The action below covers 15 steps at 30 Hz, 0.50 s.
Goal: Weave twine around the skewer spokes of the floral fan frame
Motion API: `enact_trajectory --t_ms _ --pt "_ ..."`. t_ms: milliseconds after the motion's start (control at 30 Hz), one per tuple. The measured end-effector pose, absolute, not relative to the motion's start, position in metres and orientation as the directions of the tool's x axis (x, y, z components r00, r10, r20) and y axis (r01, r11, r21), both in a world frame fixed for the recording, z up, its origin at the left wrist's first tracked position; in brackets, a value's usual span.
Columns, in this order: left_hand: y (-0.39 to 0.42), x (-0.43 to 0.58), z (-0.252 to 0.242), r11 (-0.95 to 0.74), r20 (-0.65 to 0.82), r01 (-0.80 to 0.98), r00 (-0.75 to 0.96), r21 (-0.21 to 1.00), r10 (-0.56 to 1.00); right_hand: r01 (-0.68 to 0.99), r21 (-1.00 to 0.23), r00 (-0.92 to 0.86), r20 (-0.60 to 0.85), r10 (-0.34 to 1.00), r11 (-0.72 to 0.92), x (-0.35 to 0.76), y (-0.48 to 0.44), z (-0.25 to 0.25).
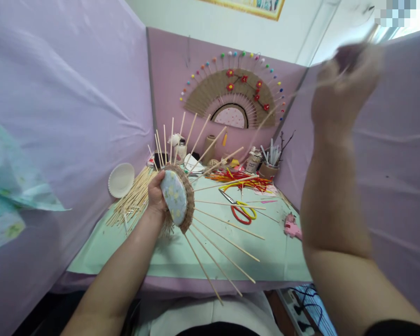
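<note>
My left hand (156, 195) is closed on the flat edge of a half-round fan frame (174, 198). The frame's centre is padded with pale blue floral cloth, and a brown woven band (189, 205) runs along its curve. Thin wooden sticks (227, 225) fan out from that band. Raised high at the upper right, my right hand (352, 86) is blurred by motion. Its fingers are closed around a thin cord (266, 122), which stretches down toward the frame's upper sticks. A dark reddish shape shows at these fingers, too smeared to name.
Scissors (240, 211) with red and yellow handles lie on the pale green tabletop (210, 266). A pink glue gun (292, 226) is at right, loose sticks (135, 198) and a white dish (121, 180) at left. Behind hangs a finished fan (203, 100) with flowers and coloured beads.
</note>
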<state>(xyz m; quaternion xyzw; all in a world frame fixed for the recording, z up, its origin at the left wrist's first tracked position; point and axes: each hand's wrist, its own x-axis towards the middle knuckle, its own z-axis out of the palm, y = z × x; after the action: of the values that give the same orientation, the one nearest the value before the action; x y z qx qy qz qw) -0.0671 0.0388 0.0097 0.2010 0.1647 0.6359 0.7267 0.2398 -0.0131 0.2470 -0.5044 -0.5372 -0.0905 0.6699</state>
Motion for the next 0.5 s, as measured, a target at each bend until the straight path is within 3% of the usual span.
enact_trajectory --t_ms 33,100,167,200,233,300,400,500 --pt "0.038 -0.067 0.010 0.115 0.013 -0.854 0.141 0.508 0.990 0.768 -0.513 0.379 0.846 0.375 0.384 0.242 -0.011 0.228" --pt "0.037 -0.067 0.010 0.147 0.000 -0.838 0.172 0.526 0.985 0.835 -0.503 0.270 0.729 0.629 0.224 0.244 -0.002 0.186" --pt "0.037 -0.066 0.010 0.192 -0.014 -0.820 0.219 0.540 0.976 0.841 -0.535 0.149 0.365 0.919 0.076 0.241 0.009 0.145" --pt "0.037 -0.065 0.009 0.213 -0.021 -0.812 0.241 0.544 0.970 0.826 -0.562 0.075 0.193 0.978 0.047 0.237 0.014 0.125" --pt "0.037 -0.064 0.009 0.228 -0.026 -0.806 0.256 0.547 0.966 0.794 -0.606 0.029 0.122 0.992 0.051 0.231 0.017 0.108" --pt "0.036 -0.061 0.010 0.232 -0.031 -0.802 0.258 0.550 0.966 0.678 -0.717 -0.082 0.145 0.986 0.162 0.214 0.019 0.080" --pt "0.035 -0.056 0.010 0.232 -0.043 -0.787 0.254 0.572 0.966 0.332 -0.876 -0.245 0.278 0.929 0.350 0.180 0.013 0.052" --pt "0.033 -0.051 0.012 0.258 -0.062 -0.743 0.281 0.618 0.958 -0.009 -0.949 -0.281 0.305 0.910 0.315 0.148 0.005 0.036"
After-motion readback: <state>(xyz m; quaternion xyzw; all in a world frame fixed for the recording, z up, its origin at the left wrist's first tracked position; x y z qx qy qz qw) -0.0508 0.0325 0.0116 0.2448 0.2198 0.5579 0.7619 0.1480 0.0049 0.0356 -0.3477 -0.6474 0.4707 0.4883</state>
